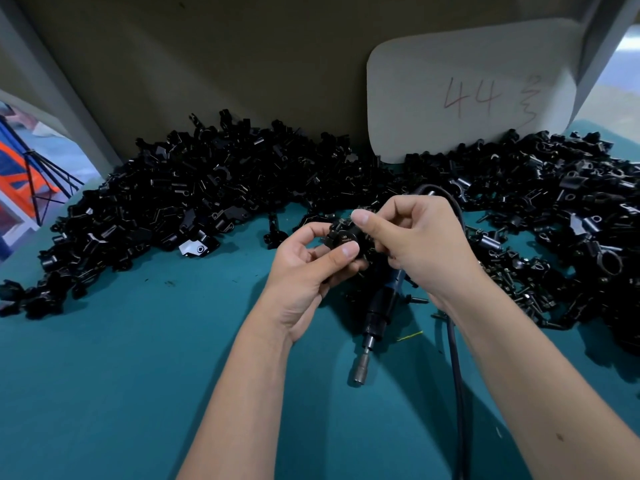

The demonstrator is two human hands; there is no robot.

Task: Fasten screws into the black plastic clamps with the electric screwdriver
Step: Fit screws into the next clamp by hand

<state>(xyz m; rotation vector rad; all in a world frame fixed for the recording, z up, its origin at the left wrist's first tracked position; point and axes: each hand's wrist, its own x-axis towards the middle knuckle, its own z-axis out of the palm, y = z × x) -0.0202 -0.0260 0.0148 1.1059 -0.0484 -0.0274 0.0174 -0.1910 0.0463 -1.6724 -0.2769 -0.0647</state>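
Observation:
A black plastic clamp (pixel 346 235) is held above the teal table between both hands. My left hand (pixel 308 271) grips it from below and the left, thumb on its front. My right hand (pixel 412 237) pinches its upper right side with thumb and fingers. Whether a screw is between the fingers I cannot tell. The electric screwdriver (pixel 375 317) lies on the table under my hands, its silver bit tip (pixel 360 370) pointing toward me, and its black cable (pixel 456 375) runs along my right forearm.
Large heaps of black clamps cover the back left (pixel 194 195) and the right (pixel 554 220) of the teal table (pixel 138 375). Loose screws (pixel 509 282) lie beside the right heap. A grey card marked "44" (pixel 467 98) leans on the back wall.

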